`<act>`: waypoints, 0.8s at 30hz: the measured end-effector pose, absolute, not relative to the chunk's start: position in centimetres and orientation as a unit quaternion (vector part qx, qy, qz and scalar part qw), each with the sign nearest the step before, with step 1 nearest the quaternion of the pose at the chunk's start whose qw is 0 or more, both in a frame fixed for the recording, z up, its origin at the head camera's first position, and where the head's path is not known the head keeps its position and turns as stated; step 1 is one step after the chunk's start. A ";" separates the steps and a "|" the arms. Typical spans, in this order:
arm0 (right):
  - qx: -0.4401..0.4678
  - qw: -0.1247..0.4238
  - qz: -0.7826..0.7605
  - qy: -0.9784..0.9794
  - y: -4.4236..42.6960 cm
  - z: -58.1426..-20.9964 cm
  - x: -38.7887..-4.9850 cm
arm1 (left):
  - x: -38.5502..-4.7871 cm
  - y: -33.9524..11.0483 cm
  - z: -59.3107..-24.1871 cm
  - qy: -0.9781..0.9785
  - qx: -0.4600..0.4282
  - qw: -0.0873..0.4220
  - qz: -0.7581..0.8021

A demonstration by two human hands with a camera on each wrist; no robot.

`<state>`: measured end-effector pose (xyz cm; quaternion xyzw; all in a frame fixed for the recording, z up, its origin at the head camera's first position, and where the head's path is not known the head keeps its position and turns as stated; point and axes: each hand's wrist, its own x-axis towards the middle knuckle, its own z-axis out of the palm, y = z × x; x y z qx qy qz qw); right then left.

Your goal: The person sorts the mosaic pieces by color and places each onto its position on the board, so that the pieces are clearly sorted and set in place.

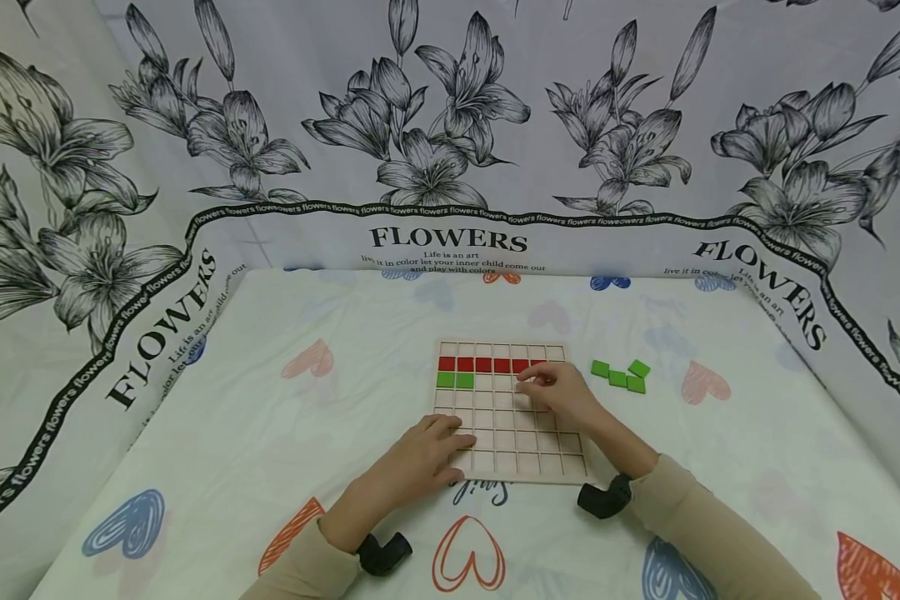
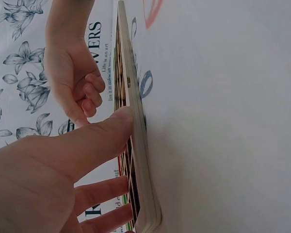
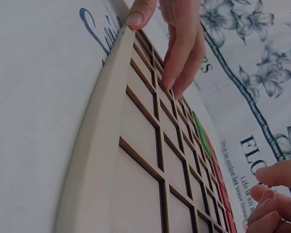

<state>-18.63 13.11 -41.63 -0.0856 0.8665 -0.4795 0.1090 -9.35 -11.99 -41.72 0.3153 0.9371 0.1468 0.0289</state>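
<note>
A pale wooden grid board (image 1: 504,418) lies on the table. Red square tiles (image 1: 483,365) fill most of its second row, and two green tiles (image 1: 455,380) sit at the left of the row below. My left hand (image 1: 420,454) rests on the board's lower left part, fingers spread over the cells; in the left wrist view its thumb (image 2: 119,119) touches the board's near edge. Over the upper right cells hovers my right hand (image 1: 562,392), fingers bent and thumb apart from the index finger. No tile shows between its fingertips (image 3: 258,173) in the right wrist view.
Several loose green tiles (image 1: 627,380) lie on the tablecloth to the right of the board. A white tablecloth (image 1: 232,433) with printed hearts covers the table. Flower-printed curtains (image 1: 450,179) hang behind and at the sides.
</note>
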 end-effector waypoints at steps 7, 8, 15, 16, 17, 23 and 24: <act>-0.063 0.119 -0.495 0.858 14.1 -41.3 -18.7 | -9.4 -11.9 -41.6 0.935 0.320 0.025 0.150; -0.064 0.119 -0.499 0.856 14.3 -41.2 -18.7 | -9.4 -11.9 -41.6 0.935 0.320 0.025 0.150; -0.051 0.117 -0.493 0.861 15.5 -41.2 -18.8 | -9.4 -11.9 -41.7 0.935 0.323 0.019 0.149; -0.050 0.115 -0.490 0.863 15.7 -41.2 -18.9 | -9.4 -11.9 -41.7 0.935 0.323 0.018 0.148; -0.045 0.114 -0.491 0.863 15.9 -41.2 -18.9 | -9.4 -12.0 -41.7 0.934 0.324 0.017 0.148; -0.039 0.109 -0.499 0.859 16.7 -41.1 -19.0 | -9.3 -12.0 -41.7 0.934 0.324 0.015 0.150; -0.039 0.108 -0.498 0.859 16.8 -41.0 -19.0 | -9.3 -12.0 -41.7 0.934 0.324 0.016 0.151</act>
